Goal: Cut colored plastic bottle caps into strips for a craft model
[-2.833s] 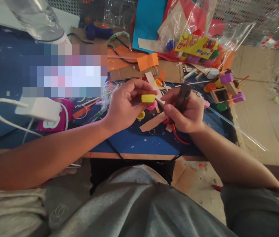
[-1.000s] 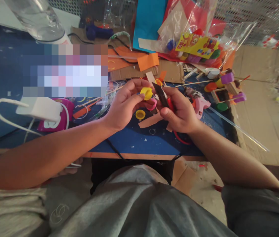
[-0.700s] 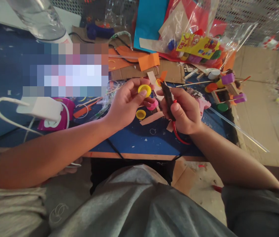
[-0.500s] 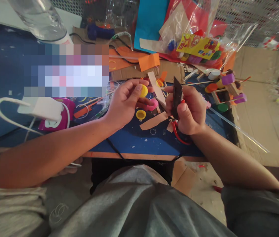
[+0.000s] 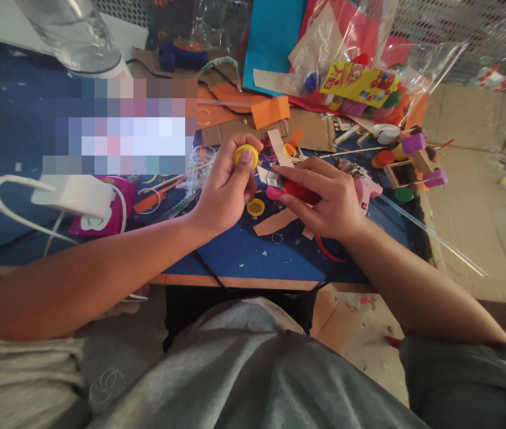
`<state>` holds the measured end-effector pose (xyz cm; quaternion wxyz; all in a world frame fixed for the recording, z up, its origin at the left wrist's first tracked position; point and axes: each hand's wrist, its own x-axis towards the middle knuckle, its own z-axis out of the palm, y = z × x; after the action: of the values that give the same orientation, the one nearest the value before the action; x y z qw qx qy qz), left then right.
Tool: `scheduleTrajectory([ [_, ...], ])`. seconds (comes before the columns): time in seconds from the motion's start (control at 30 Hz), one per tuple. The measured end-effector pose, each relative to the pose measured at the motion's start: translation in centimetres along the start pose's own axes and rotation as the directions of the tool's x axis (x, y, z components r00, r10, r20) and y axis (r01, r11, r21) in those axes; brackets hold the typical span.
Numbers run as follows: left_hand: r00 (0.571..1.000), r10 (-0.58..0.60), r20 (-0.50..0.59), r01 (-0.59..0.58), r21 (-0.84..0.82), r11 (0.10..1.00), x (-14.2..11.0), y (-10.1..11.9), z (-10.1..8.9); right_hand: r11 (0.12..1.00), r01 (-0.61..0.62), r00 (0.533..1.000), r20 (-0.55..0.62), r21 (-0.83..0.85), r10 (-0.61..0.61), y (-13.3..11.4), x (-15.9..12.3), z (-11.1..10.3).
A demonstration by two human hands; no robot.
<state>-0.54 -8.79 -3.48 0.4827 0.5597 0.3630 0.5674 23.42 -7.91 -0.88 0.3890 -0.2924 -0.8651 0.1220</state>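
My left hand [image 5: 228, 185] pinches a round yellow plastic cap [image 5: 245, 156] between thumb and bent fingers. My right hand [image 5: 324, 193] is closed around a red-handled utility knife [image 5: 297, 192], its metal end pointing left toward the cap but apart from it. Beside the knife's front end shows a pink cap [image 5: 274, 192]; whether the hand touches it I cannot tell. Below and between the hands, another yellow cap [image 5: 255, 207] lies on the blue tabletop [image 5: 244, 256]. Strips of tan card [image 5: 275, 221] lie next to it. A red tool handle [image 5: 328, 250] shows partly under my right wrist.
A pink glue gun [image 5: 369, 189] with a clear glue stick [image 5: 435, 238] lies right of my right hand. A small stick-and-cap build [image 5: 409, 161] stands beyond. At left are a white charger [image 5: 74, 196] and a water bottle [image 5: 78, 36]; cardboard [image 5: 480, 196] lies at right.
My right hand has turned the knife from upright to pointing left and lowered it near the pink cap. My left hand has shifted slightly left, turning the yellow cap toward me.
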Motion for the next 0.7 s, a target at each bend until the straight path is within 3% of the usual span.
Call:
scheduleTrajectory([
  [0.33,0.995,-0.038,0.093,0.042,-0.038,0.998,-0.14,0.94,-0.3,0.999,-0.008,1.0,0.024,0.042,0.007,-0.27,0.13,0.04],
  [0.7,0.98,0.126,0.151,-0.149,0.146,0.978,-0.57,0.26,0.02,0.998,0.01,1.0,0.006,0.054,-0.01,-0.27,0.0,-0.01],
])
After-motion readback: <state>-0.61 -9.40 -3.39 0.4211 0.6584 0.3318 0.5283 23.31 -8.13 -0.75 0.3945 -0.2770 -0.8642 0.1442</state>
